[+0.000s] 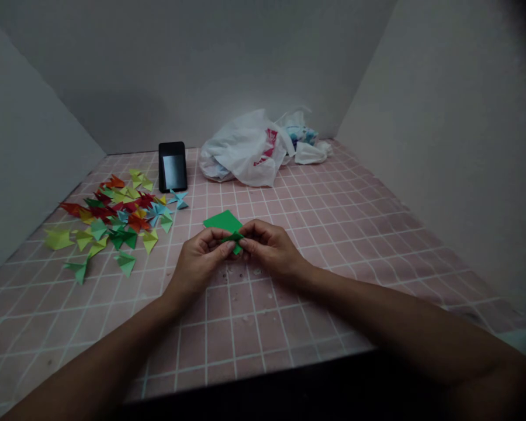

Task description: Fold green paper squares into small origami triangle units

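Note:
Between my two hands is a small folded piece of green paper [235,237], pinched at both sides. My left hand [204,252] grips its left side with thumb and forefinger. On the other side, the thumb and fingers of my right hand [272,248] close on the paper's right part. Just behind my fingertips, flat on the tablecloth, lies green paper [223,220], partly covered by the hands. Off to the left is a loose pile of folded paper pieces [123,235] in green, yellow, red, orange and blue.
A black phone [172,166] stands behind the pile. White plastic bags [249,146] with red print lie near the back wall, beside a blue-patterned pack [304,135] and crumpled white tissue [311,153]. The pink checked tablecloth [355,234] runs between pale walls on three sides.

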`<state>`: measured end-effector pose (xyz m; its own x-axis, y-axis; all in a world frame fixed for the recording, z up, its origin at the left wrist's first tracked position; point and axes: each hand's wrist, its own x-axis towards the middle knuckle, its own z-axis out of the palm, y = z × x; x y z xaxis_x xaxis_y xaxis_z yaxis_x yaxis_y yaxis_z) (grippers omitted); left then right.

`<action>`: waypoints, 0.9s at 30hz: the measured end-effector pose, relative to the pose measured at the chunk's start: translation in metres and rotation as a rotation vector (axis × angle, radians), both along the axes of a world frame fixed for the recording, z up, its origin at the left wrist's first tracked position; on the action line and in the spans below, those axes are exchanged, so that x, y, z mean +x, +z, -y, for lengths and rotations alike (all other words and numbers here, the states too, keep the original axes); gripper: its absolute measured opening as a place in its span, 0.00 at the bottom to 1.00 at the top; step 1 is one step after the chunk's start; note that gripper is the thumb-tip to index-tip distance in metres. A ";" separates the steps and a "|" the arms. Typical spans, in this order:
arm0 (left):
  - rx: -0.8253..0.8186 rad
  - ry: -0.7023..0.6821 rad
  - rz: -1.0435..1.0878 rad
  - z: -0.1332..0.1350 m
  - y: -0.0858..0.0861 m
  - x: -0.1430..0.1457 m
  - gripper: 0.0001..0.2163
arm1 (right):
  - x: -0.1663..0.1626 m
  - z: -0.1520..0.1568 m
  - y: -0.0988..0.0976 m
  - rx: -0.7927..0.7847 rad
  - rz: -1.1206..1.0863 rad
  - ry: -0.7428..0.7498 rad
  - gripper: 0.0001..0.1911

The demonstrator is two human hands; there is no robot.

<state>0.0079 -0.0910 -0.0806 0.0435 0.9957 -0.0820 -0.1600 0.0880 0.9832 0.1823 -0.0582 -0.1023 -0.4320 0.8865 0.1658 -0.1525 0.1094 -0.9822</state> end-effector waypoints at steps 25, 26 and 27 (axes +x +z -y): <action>0.006 0.017 -0.176 0.000 0.001 -0.002 0.09 | 0.002 0.000 0.005 -0.056 0.052 -0.002 0.12; 0.019 0.037 -0.171 0.000 0.001 -0.002 0.09 | 0.002 -0.001 0.003 -0.069 0.054 0.023 0.12; 0.030 0.054 -0.165 0.000 0.001 -0.002 0.09 | 0.002 -0.001 0.002 -0.071 0.070 0.034 0.11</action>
